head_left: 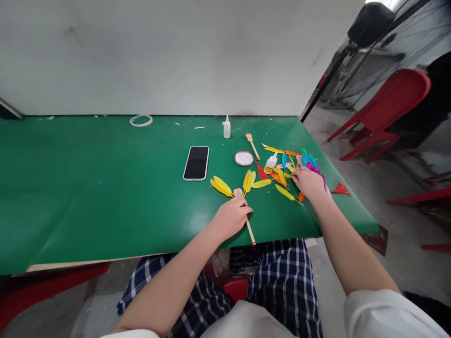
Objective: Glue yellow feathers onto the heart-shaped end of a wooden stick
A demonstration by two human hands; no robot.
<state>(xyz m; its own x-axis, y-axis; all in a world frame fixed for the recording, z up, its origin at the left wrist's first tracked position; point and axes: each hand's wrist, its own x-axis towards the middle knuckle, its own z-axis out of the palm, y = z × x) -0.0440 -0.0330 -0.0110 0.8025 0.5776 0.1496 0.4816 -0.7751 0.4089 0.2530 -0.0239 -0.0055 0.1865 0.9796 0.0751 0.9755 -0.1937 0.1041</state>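
My left hand is closed on a thin wooden stick near the table's front edge. Yellow feathers fan out from the stick's top, just past my fingers. My right hand rests on a heap of coloured feathers at the right of the table, fingers curled down into the heap. What they grip, if anything, is hidden. A second wooden stick and a small white glue bottle lie beside the heap.
The green table carries a black phone, a round white disc, an upright glue bottle and a white ring by the wall. Red chairs stand to the right.
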